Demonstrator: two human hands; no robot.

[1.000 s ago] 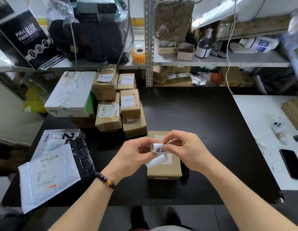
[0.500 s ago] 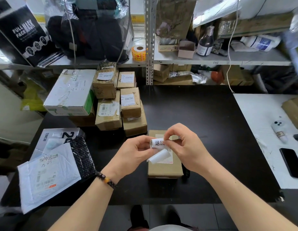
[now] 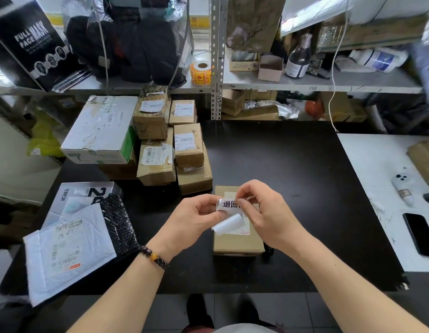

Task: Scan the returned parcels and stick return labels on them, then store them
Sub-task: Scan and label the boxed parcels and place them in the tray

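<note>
- A roll of return labels (image 3: 226, 205) is being pinched by the left hand (image 3: 194, 218).
- Its label end is being gripped by the curled right hand (image 3: 261, 210).
- A cardboard parcel (image 3: 237, 243) is lying directly beneath both hands.

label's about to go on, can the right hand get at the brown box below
Probably yes: the brown box lies just below the right hand, with only loose label backing between, though that hand and the left hand are pinching the label.

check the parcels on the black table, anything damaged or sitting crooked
Yes. The big white box at the back left is scuffed, with torn tape across its top, and looks tilted on the brown box under it. The white padded mailer at the near left hangs over the table edge.
</note>
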